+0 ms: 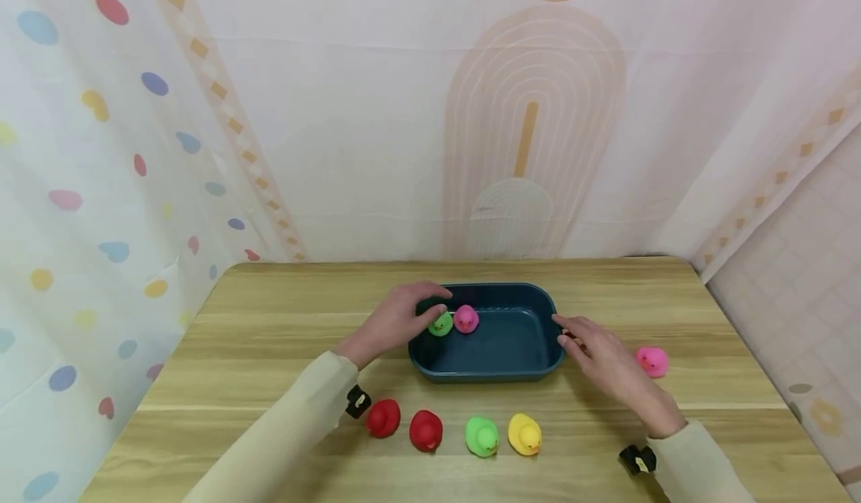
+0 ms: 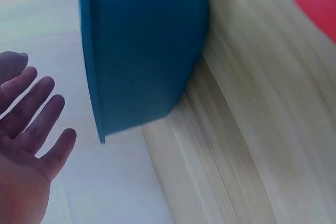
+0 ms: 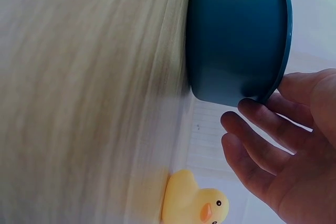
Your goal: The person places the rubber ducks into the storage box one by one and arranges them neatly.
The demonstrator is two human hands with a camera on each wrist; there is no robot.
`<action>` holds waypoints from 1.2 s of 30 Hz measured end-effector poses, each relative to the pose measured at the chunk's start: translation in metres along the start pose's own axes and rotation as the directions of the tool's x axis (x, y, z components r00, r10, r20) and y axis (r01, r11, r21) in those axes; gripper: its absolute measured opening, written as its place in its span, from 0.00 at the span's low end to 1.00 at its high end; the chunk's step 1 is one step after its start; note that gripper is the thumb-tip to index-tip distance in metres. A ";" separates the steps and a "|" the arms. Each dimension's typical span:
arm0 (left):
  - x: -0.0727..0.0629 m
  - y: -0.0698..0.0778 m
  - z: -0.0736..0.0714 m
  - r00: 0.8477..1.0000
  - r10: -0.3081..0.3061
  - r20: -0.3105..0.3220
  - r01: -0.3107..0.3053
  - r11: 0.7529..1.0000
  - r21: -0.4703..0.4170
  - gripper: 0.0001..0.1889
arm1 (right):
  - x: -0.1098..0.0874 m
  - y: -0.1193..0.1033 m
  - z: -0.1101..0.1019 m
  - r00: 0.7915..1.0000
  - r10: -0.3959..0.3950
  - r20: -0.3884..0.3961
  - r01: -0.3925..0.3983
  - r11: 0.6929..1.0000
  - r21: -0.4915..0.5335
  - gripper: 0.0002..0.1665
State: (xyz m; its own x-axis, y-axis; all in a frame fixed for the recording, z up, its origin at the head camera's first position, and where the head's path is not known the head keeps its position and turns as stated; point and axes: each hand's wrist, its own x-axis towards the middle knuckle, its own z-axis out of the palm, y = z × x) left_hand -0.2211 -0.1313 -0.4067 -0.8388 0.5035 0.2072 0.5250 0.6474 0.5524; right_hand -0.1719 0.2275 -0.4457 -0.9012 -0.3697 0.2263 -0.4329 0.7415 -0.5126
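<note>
A dark blue-green rectangular tub (image 1: 494,376) stands on the table. Inside its left end sit a green rubber duck (image 1: 440,325) and a pink one (image 1: 466,319). Over that end hovers my left hand (image 1: 406,315), thumb and fingers spread, holding nothing; in the left wrist view the same hand (image 2: 31,135) appears apart from the tub's wall (image 2: 142,51). At the tub's right end is my right hand (image 1: 602,357). In the right wrist view its thumb (image 3: 299,86) lies right at the rim, and relaxed fingertips (image 3: 252,109) are against the outer end.
Two red ducks (image 1: 383,418), a green duck (image 1: 481,436) and a yellow duck (image 1: 524,434) line the near side of the tub. A pink duck (image 1: 652,362) lies right of my right hand. Patterned curtains (image 1: 336,137) hang behind the wooden table (image 1: 282,338).
</note>
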 end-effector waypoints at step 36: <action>-0.077 -0.018 0.016 0.985 -0.132 0.111 0.101 0.963 0.251 0.44 | -0.005 -0.002 -0.005 1.000 -0.016 -0.021 0.015 1.000 -0.010 0.23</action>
State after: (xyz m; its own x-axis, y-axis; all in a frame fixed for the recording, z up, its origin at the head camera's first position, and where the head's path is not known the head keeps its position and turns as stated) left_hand -0.1632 -0.1722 -0.4456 -0.8795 0.4741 0.0411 0.4571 0.8176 0.3502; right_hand -0.1666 0.2306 -0.4419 -0.8946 -0.3692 0.2517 -0.4469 0.7415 -0.5004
